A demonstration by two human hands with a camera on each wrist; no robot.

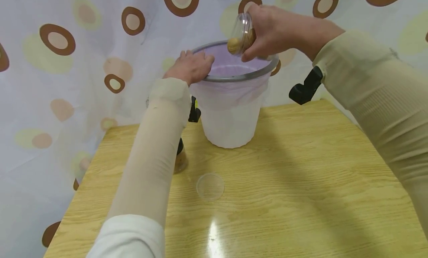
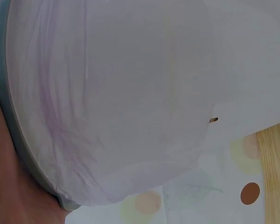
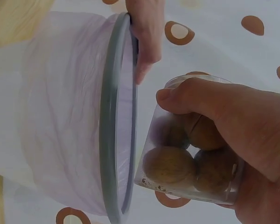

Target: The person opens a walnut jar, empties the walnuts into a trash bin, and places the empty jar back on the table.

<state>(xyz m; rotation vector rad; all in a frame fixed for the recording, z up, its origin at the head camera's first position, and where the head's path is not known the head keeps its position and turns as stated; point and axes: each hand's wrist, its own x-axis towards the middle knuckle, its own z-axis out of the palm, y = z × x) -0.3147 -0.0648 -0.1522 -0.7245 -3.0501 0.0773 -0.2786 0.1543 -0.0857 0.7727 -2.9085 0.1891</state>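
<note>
My right hand (image 1: 269,29) grips a clear plastic jar (image 1: 241,28), tipped over the trash bin's mouth. Several walnuts (image 3: 170,165) are inside it, and in the head view one walnut (image 1: 234,45) lies toward the jar's lower, open end. The white bin (image 1: 230,117) stands upright, lined with a thin purple bag (image 1: 230,63) under a grey rim ring (image 1: 234,79). My left hand (image 1: 192,67) holds the bin's rim on its left side; the right wrist view shows its fingers (image 3: 142,70) over the edge.
A round clear lid (image 1: 210,187) lies on the wooden table (image 1: 284,198) in front of the bin. Partly hidden by my left forearm is a small jar with a dark top (image 1: 181,161). A patterned curtain (image 1: 87,102) hangs behind the table.
</note>
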